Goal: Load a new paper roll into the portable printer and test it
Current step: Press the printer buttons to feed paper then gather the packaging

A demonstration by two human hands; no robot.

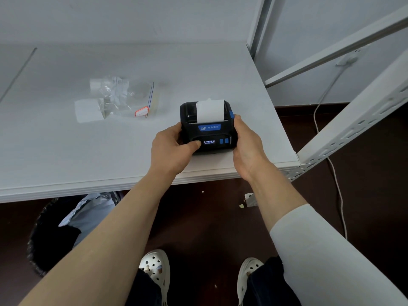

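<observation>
Head view: the printer [208,127] sits near the table's [66,151] right front corner, paper [210,110] poking up from its slot. The left hand [173,150] clasps the left side, thumb by the lit screen [209,142], while the right hand [247,142] cups the right, likely steadying it for a test print.

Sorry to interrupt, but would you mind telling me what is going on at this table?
A person holds a black portable printer between both hands near the table's front edge. The left hand has its thumb on the front panel beside the lit display; the right hand steadies the side. White paper sticks out of the top.
</observation>
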